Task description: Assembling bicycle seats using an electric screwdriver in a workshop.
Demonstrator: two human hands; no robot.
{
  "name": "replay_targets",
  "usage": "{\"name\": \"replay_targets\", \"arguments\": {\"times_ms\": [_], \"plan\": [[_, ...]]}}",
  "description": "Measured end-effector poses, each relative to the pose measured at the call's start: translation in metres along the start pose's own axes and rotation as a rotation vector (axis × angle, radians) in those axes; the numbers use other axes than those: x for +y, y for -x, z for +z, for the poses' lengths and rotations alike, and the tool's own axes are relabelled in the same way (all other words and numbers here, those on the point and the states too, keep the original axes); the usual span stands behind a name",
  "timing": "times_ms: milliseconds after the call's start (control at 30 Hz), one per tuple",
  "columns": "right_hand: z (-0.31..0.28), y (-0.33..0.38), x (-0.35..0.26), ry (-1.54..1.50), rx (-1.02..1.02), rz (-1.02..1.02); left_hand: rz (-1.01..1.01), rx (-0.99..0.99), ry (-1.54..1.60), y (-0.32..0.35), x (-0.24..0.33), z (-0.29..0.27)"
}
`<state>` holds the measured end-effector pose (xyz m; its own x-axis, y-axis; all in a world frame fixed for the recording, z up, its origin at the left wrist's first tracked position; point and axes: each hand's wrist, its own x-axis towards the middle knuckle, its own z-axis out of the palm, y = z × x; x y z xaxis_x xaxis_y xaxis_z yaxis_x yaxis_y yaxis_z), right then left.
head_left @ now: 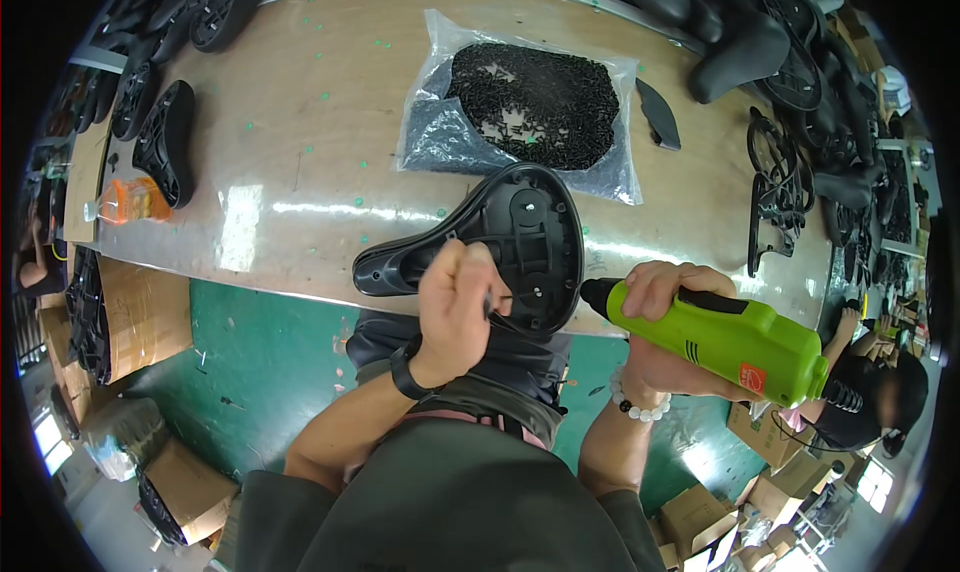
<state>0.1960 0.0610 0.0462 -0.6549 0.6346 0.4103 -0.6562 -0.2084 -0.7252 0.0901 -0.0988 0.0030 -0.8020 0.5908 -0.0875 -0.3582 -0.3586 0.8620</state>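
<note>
A black plastic bicycle saddle base [505, 242] lies underside up at the near edge of the wooden surface [290, 172], just left of centre in the view, its narrow nose pointing toward 8 o'clock and its wide end toward 1 o'clock. The left hand [455, 307] rests against the base's near rim, its grip closed narrowly around something small and dark; what it pinches is too small to tell. A black watch [407, 367] sits on that wrist.

At 4 o'clock from the saddle base, the right hand [665, 317] has its grip wrapped firmly around a bright green electric screwdriver [725, 337], whose black tip points toward the base's near edge and lies just beside it. A white bead bracelet [640, 404] circles the right wrist.

At 12 o'clock from the base lies a clear plastic bag of small black screws [525, 107]. More black saddle parts [165, 142] lie at 9 o'clock and others at 3 o'clock.
</note>
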Motion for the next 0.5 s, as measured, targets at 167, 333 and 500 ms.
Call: {"name": "replay_targets", "arguments": {"times_ms": [167,333,500], "plan": [[0.000,0.003,0.001,-0.059,0.020,0.005,-0.176,0.147,0.414,-0.008,0.012,-0.005],[0.012,-0.001,0.006,-0.047,-0.060,0.020,-0.098,-0.088,0.216,-0.005,0.012,-0.010],[0.011,-0.009,0.008,0.009,-0.030,0.145,0.327,-0.429,-1.209,-0.019,0.030,-0.012]]}}
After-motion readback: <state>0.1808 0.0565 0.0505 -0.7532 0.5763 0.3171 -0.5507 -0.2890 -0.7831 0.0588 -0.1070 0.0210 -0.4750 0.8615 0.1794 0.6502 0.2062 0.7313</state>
